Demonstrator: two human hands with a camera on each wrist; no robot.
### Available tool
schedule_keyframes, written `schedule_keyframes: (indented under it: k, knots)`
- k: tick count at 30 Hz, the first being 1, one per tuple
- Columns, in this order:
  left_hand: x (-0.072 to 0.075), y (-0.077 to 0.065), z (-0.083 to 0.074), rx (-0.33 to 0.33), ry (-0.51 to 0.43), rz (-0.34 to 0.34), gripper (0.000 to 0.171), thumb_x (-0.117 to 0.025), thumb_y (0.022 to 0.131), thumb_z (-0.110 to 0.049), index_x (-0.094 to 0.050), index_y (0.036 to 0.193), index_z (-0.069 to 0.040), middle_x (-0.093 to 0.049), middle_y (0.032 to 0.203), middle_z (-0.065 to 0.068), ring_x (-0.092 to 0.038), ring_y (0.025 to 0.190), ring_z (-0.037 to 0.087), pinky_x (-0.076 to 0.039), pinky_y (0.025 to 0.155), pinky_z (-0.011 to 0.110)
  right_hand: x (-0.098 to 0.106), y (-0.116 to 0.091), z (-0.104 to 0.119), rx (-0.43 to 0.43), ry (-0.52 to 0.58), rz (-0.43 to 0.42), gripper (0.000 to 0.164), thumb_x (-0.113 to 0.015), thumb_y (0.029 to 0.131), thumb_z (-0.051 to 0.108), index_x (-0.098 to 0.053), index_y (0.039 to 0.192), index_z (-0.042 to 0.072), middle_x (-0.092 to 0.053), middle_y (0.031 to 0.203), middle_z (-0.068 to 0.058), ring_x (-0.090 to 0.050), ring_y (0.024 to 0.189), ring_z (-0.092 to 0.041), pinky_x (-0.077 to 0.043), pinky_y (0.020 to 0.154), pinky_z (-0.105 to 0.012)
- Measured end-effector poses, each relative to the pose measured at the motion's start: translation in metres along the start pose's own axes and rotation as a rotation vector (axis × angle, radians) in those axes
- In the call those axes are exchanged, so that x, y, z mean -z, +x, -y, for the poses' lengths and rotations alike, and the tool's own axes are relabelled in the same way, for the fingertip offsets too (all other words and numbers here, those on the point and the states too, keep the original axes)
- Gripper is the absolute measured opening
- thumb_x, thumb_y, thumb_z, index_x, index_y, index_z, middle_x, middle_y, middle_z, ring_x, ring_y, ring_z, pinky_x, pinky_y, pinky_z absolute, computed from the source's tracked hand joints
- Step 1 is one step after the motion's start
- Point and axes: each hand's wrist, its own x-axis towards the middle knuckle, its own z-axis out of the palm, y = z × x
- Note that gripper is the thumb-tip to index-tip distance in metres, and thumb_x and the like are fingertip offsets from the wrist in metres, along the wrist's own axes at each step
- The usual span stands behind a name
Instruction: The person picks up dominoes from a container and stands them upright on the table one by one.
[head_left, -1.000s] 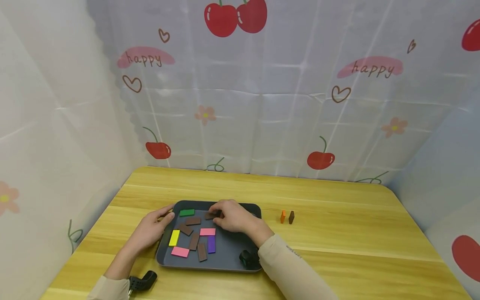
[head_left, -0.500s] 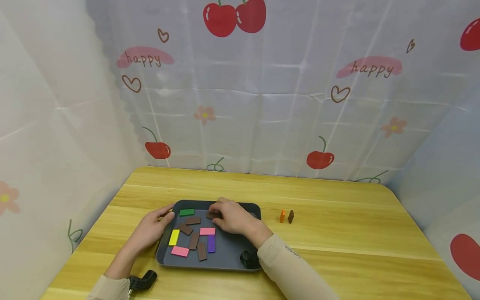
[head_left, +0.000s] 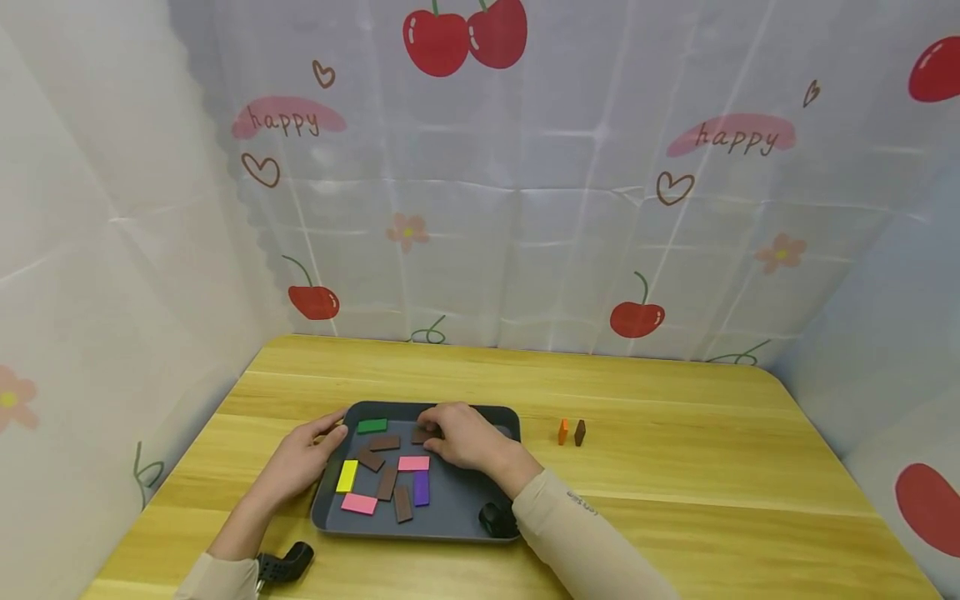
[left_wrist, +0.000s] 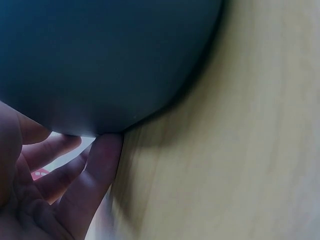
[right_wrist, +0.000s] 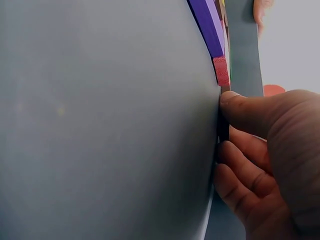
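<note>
My left hand (head_left: 297, 457) grips the left rim of a dark grey tray (head_left: 420, 533); the thumb lies over the rim and the fingers are on the outside. In the left wrist view the fingertips (left_wrist: 107, 145) touch the tray's outer wall. In the tray's far part my right hand (head_left: 468, 437) holds a brown domino (head_left: 422, 435) between thumb and fingers. The right wrist view shows that domino (right_wrist: 224, 127) edge-on, low against the tray floor and close to a pink domino (right_wrist: 220, 70). The right hand hides part of it.
Several other dominoes lie flat in the tray: green (head_left: 372, 426), yellow (head_left: 347, 476), purple (head_left: 422, 488), pink (head_left: 359, 503) and brown (head_left: 402, 504). Right of the tray, an orange domino (head_left: 563, 432) and a dark brown domino (head_left: 580, 432) stand upright on the wooden table (head_left: 675, 467).
The right hand stays at the same brown domino, which shifts only slightly. My left hand keeps its place on the tray rim. The head view has moved a little.
</note>
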Motion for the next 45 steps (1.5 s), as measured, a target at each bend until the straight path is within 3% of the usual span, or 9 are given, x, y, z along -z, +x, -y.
schedule_keyframes:
  k: [8, 18, 27, 33, 41, 45]
  knots:
    - [-0.001, 0.002, 0.000, 0.001, 0.003, -0.003, 0.057, -0.047, 0.110, -0.039, -0.041, 0.159, -0.009, -0.049, 0.156, 0.024, -0.040, 0.146, 0.048, -0.035, 0.117, 0.067, -0.002, -0.001, 0.000, 0.032, -0.068, 0.053, 0.033, -0.065, 0.102, 0.022, -0.069, 0.133, 0.012, -0.066, 0.116, -0.002, -0.060, 0.095, -0.009, -0.055, 0.088, -0.026]
    - [0.000, 0.000, -0.001, 0.005, 0.008, -0.005, 0.057, -0.047, 0.110, -0.039, -0.041, 0.159, -0.009, -0.049, 0.156, 0.024, -0.041, 0.146, 0.048, -0.037, 0.116, 0.067, -0.003, -0.002, 0.000, 0.053, -0.086, 0.049, 0.024, -0.061, 0.104, 0.018, -0.068, 0.126, 0.013, -0.063, 0.115, -0.002, -0.060, 0.099, -0.011, -0.054, 0.093, -0.026]
    - [0.000, 0.001, -0.002, 0.012, 0.000, -0.006, 0.056, -0.047, 0.110, -0.037, -0.041, 0.159, -0.009, -0.048, 0.156, 0.024, -0.041, 0.146, 0.048, -0.036, 0.116, 0.066, 0.003, -0.003, 0.003, 0.001, -0.014, 0.033, 0.020, -0.059, 0.105, 0.019, -0.063, 0.125, 0.014, -0.063, 0.120, -0.002, -0.062, 0.106, -0.012, -0.055, 0.099, -0.029]
    - [0.000, 0.000, -0.003, 0.017, -0.004, -0.001, 0.059, -0.047, 0.110, -0.043, -0.042, 0.159, -0.010, -0.048, 0.156, 0.023, -0.040, 0.146, 0.047, -0.036, 0.117, 0.066, 0.008, -0.005, 0.003, -0.005, 0.031, 0.010, 0.030, -0.059, 0.106, 0.021, -0.057, 0.134, 0.010, -0.063, 0.126, -0.004, -0.060, 0.112, -0.014, -0.054, 0.102, -0.031]
    - [0.000, 0.000, -0.005, 0.015, -0.010, -0.003, 0.057, -0.047, 0.110, -0.039, -0.042, 0.159, -0.009, -0.049, 0.156, 0.023, -0.042, 0.145, 0.047, -0.037, 0.116, 0.066, 0.022, -0.013, 0.000, 0.023, 0.144, -0.042, 0.019, -0.062, 0.101, 0.019, -0.064, 0.120, 0.014, -0.059, 0.108, 0.001, -0.053, 0.090, -0.010, -0.051, 0.081, -0.023]
    - [0.000, 0.000, -0.004, 0.011, -0.002, -0.007, 0.057, -0.047, 0.110, -0.039, -0.042, 0.159, -0.009, -0.049, 0.155, 0.023, -0.042, 0.145, 0.047, -0.037, 0.116, 0.066, 0.031, -0.018, -0.001, 0.031, 0.174, -0.066, 0.021, -0.063, 0.101, 0.018, -0.066, 0.121, 0.014, -0.061, 0.108, 0.002, -0.054, 0.089, -0.009, -0.051, 0.079, -0.022]
